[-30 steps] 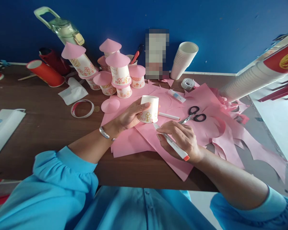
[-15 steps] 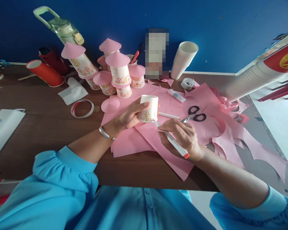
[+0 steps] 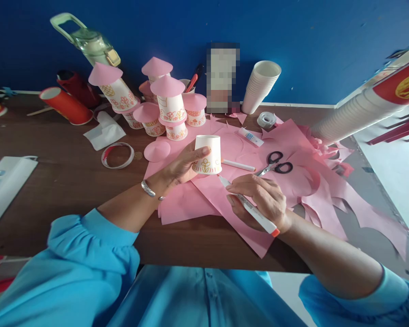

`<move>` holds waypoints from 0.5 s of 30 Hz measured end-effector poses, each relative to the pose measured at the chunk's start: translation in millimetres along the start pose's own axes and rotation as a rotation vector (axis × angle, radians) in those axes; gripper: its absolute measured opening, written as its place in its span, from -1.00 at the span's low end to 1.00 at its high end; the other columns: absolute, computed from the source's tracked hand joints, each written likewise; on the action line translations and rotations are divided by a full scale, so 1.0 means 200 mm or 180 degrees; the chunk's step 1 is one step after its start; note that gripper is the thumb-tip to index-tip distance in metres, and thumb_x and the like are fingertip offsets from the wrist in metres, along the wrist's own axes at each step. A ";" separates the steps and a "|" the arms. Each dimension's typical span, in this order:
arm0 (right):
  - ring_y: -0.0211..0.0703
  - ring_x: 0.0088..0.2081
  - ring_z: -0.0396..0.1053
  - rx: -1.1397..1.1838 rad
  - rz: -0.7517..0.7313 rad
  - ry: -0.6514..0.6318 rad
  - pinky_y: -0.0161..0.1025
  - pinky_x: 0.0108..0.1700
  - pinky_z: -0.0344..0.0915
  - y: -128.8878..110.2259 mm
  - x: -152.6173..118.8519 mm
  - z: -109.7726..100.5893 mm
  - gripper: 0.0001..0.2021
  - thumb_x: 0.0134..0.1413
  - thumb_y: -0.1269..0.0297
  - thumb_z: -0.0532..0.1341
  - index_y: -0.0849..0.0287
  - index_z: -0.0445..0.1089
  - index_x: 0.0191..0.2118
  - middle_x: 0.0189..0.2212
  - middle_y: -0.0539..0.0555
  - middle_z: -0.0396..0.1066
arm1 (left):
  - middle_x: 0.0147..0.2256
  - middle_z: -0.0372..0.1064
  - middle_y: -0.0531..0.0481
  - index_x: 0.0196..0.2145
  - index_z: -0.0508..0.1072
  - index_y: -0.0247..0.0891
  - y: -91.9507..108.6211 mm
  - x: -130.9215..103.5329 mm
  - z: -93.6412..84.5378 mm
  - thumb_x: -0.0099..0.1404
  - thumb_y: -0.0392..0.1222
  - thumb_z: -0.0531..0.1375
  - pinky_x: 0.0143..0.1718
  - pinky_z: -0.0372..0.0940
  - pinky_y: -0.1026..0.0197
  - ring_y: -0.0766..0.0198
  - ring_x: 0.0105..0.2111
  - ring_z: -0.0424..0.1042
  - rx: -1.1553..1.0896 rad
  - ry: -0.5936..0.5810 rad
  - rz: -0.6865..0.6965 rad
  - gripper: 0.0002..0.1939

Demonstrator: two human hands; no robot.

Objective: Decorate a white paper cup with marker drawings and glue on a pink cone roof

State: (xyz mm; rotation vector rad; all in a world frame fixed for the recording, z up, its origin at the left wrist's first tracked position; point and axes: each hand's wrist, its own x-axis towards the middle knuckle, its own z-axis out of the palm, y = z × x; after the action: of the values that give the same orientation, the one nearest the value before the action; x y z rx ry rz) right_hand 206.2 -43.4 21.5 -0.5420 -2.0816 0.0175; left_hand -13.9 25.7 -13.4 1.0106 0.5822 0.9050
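Observation:
My left hand (image 3: 184, 164) is wrapped round a white paper cup (image 3: 209, 152), its wider rim downward. Yellow and red flower drawings run along the cup's lower part. Between the fingers of my right hand (image 3: 261, 195) is a white marker (image 3: 255, 217) with an orange end, its tip just right of and below the cup's rim. A second white marker (image 3: 238, 165) lies on pink paper (image 3: 184, 204) behind my right hand. Black-handled scissors (image 3: 277, 162) rest on the paper to the right, and a pink paper cone (image 3: 157, 151) lies left of the cup.
Decorated cup towers (image 3: 168, 102) with pink cone roofs stand at the back. Around them are a tape roll (image 3: 132, 156), a red tube (image 3: 66, 105), a green bottle (image 3: 92, 43), stacked cups (image 3: 261, 88), a glue stick (image 3: 250, 136) and clear tape (image 3: 266, 119). Pink scraps (image 3: 368, 218) spread right.
The cup in my left hand has shifted slightly left and turned a little. My right hand has drawn the marker down and to the right, its tip now apart from the cup.

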 end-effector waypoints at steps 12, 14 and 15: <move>-0.19 -0.40 0.56 -0.0134 -0.0002 -0.0021 -0.28 -0.43 0.53 0.01 0.00 -0.01 -0.80 0.31 0.52 0.24 0.14 0.39 -0.02 -0.39 0.01 0.54 | -0.08 0.61 -0.21 0.03 0.56 -0.29 0.03 0.03 0.01 0.30 0.16 0.36 -0.12 0.53 -0.04 -0.04 -0.11 0.61 -0.0560 0.0164 -0.0046 -0.48; -0.19 -0.40 0.56 -0.0085 0.0030 -0.0035 -0.27 -0.43 0.52 0.01 -0.01 0.00 -0.77 0.29 0.54 0.25 0.13 0.39 -0.01 -0.37 0.01 0.55 | -0.13 0.57 -0.17 -0.01 0.58 -0.28 0.02 0.02 0.01 0.29 0.21 0.39 -0.17 0.52 0.04 0.06 -0.16 0.58 -0.0379 0.0187 -0.0024 -0.47; -0.19 -0.40 0.56 -0.0072 0.0037 -0.0044 -0.27 -0.42 0.52 0.01 -0.01 0.00 -0.76 0.29 0.55 0.25 0.14 0.39 -0.01 -0.37 0.01 0.55 | -0.16 0.55 -0.16 -0.05 0.59 -0.27 0.01 0.02 0.01 0.29 0.24 0.40 -0.20 0.51 0.08 0.10 -0.19 0.56 -0.0270 0.0158 -0.0009 -0.48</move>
State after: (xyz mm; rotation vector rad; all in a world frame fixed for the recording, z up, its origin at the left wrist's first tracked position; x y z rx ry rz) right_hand 208.0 -41.9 19.9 -0.5693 -2.0943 0.0047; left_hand -12.4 29.0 -10.3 0.9131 0.5819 0.9468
